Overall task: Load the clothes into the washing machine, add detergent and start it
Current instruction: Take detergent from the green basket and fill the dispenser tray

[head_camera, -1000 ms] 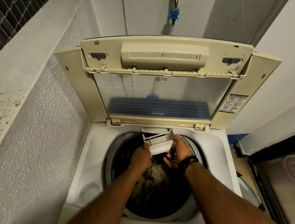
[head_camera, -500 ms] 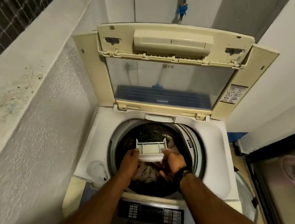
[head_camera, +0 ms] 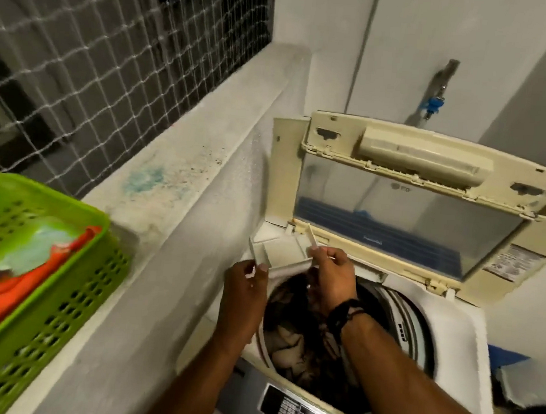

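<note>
Both hands, left (head_camera: 248,280) and right (head_camera: 332,271), pinching opposite ends of detergent tray (head_camera: 281,252).

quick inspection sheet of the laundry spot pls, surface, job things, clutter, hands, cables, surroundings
surface: concrete ledge, stained blue-green.
job's things: washing machine lid raised; clothes in drum; white detergent tray held above the opening.
clutter: green basket on the ledge, holding orange items.
hands: left hand and right hand each grip a tray end.
cables: nothing seen.
surroundings: netted window; blue-fitted tap on the wall.
</note>
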